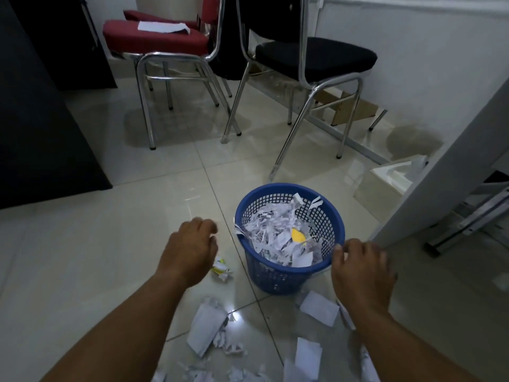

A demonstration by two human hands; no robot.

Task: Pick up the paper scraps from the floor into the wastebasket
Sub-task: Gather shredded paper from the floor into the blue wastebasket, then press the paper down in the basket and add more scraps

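The blue mesh wastebasket [275,279] was seen standing on the tiled floor [96,244], already heaped with shredded white paper and one yellow scrap [298,236]. The left hand [190,249] was held just left of the basket, blurred, its fingers curled downward — whether its grip was closed on anything could not be told. The right hand [360,268] was placed at the basket's near right rim, its fingers loosely curled, its grip apart and nothing seen in it. Many paper scraps [308,357] were left on the floor: a crumpled yellow-and-white piece [221,270] just beside the left hand, a flat white slip [319,307] by the basket's foot, and torn pieces [209,329] nearer the person. The task was judged partly done, with a fresh pick-up in hand. The next move would call for a hand to be lowered to the nearest scrap — likely the crumpled piece — for it to be pinched up, carried over the rim and released.
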